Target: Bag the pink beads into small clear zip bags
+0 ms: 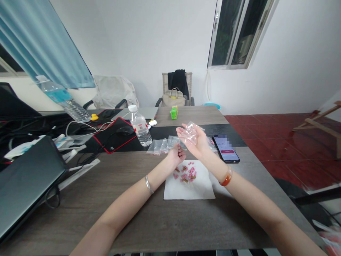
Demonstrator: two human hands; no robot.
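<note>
Right now, the right hand [197, 144] is lying open, palm up, with a small clear plastic bag [190, 132] across its fingers, while the left hand [177, 154] is resting curled closed at the far edge of a white paper napkin [186, 192], nearer than the right hand to the pink pieces [188, 174] clustered there.

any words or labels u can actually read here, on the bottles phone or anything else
Nothing can be read for certain.
Phone screen: text and a red button label too small to read, part pixelated.
Water bottle on the table: red label, too small to read.
Tilted water bottle at the upper left: blue label, too blurred to read.
Green box: markings too small to read.
</note>
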